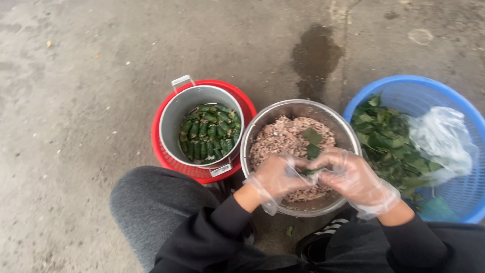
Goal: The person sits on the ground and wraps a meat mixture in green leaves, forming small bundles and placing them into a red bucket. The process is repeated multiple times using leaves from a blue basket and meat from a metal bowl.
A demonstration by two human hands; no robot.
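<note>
Both my hands wear clear plastic gloves and meet over the near side of a steel bowl [348, 136] of minced meat filling [283, 139]. My left hand [277, 177] and my right hand [353, 177] pinch a small green leaf roll [311, 172] between their fingertips. Two loose green leaves [312, 143] lie on the filling just beyond my fingers. To the left, a grey metal pot [174, 121] holds several finished green leaf rolls [209, 132] packed in rows.
The pot sits inside a red plastic basket [247, 108]. At the right, a blue plastic basket [404, 88] holds loose green leaves [386, 144] and a crumpled clear plastic bag [442, 141]. My grey-trousered knee [151, 202] is near left. A wet patch [313, 55] marks the concrete floor.
</note>
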